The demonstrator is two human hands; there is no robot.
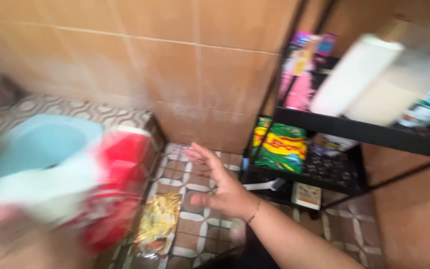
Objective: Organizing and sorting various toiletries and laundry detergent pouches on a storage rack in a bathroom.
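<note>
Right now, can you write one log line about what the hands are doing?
right hand: open, empty, above tiled floor | left hand: not visible | blurred red-and-white thing at left | gold packet on floor | black shelf rack at right

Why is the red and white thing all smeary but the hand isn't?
Head view: the red and white container at lower left is streaked by motion blur; the right hand is fairly sharp; the white bottle on the black shelf is soft too.
</note>
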